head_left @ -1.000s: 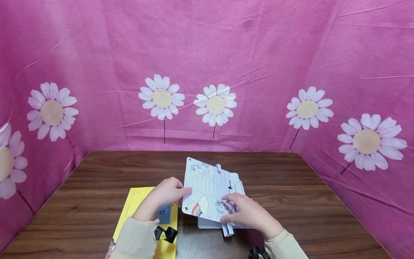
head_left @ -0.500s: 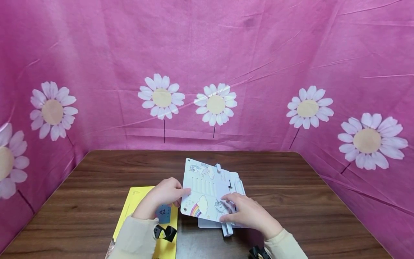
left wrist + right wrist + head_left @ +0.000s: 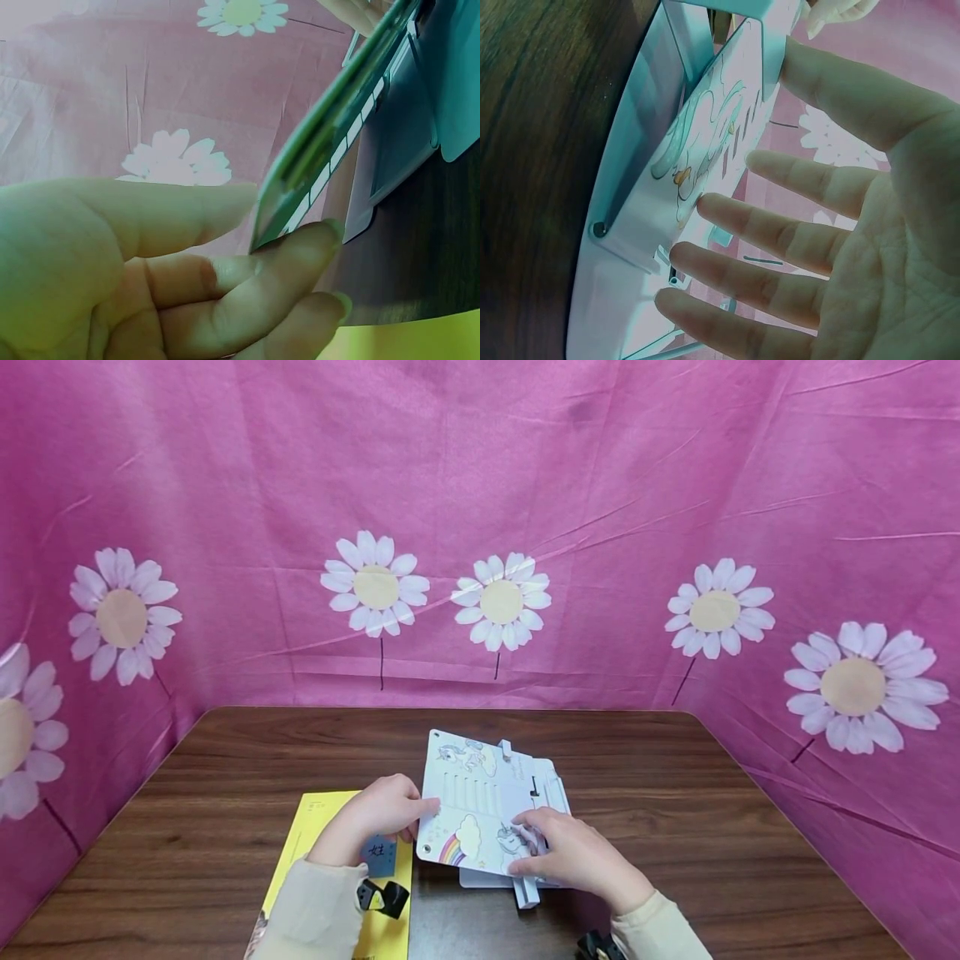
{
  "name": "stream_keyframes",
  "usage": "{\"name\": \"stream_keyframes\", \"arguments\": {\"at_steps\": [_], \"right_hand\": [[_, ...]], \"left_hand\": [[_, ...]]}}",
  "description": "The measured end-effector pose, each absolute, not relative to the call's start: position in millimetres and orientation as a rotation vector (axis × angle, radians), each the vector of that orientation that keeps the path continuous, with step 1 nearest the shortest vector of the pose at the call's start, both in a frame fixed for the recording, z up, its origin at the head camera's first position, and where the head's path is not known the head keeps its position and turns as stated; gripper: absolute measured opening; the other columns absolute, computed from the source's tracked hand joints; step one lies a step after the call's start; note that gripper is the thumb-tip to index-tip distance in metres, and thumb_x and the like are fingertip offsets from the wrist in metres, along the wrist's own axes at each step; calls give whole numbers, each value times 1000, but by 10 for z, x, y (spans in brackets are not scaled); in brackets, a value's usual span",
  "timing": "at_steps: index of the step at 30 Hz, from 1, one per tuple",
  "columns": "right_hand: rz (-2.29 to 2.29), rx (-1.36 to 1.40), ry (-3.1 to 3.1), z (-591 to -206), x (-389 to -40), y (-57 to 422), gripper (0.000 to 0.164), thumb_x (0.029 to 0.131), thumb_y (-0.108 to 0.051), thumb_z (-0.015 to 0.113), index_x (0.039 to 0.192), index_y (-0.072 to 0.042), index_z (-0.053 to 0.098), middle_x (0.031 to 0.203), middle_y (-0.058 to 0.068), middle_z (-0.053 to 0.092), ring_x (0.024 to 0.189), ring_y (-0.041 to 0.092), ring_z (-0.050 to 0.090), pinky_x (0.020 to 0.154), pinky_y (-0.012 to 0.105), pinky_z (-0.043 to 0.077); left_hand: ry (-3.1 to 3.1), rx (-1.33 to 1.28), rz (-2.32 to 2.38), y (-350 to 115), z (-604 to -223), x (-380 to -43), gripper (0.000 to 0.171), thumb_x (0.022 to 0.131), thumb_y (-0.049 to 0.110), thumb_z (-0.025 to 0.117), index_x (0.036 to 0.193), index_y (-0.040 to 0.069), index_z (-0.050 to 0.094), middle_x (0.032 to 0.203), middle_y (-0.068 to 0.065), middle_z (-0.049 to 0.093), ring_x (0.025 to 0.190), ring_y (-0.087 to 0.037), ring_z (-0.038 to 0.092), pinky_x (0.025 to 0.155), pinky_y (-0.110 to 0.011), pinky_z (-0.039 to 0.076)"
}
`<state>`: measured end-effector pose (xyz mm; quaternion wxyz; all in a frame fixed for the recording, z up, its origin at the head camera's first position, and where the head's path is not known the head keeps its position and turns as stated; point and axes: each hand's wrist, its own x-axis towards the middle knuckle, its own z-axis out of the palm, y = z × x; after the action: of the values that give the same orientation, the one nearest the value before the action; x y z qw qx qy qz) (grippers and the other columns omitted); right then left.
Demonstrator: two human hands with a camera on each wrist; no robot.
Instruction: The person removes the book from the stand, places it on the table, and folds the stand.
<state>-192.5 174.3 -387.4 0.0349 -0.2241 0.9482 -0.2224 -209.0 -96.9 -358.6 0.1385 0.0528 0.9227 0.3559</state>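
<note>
A white folding book stand with a unicorn and rainbow print stands on the table, its printed panel (image 3: 467, 806) tilted up above a flat base plate (image 3: 480, 879). At the panel's left edge, my left hand (image 3: 384, 812) pinches it, thumb on the printed face and fingers behind, as the left wrist view shows. My right hand (image 3: 577, 853) lies over the lower right part of the panel. Its fingers (image 3: 780, 225) are nearly straight, with the fingertips at the printed surface. A white clip arm (image 3: 527, 892) sticks out below the panel's lower edge.
A yellow book (image 3: 318, 814) with a blue square on its cover lies left of the stand, partly under my left forearm. Brown wood table (image 3: 675, 810) extends to the right. Behind it hangs a pink cloth (image 3: 585, 485) with daisies.
The panel's left side has come down slightly and shifted a little left, with my left hand still pinching it. My right hand has hardly moved.
</note>
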Motion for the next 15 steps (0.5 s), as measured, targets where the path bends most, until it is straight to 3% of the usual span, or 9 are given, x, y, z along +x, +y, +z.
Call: {"name": "stream_keyframes", "arguments": {"at_steps": [15], "right_hand": [[-686,-712,2896,-3868,-1927,1746,57,73,-45,84,116,-12,68,115,5,69,110,24,63,92,48,50]], "left_hand": [[2655,126,997,-981,-3631,-2081,37,95,33,64,68,9,65,61,-2,64,58,-15,61,51,-28,45]]}}
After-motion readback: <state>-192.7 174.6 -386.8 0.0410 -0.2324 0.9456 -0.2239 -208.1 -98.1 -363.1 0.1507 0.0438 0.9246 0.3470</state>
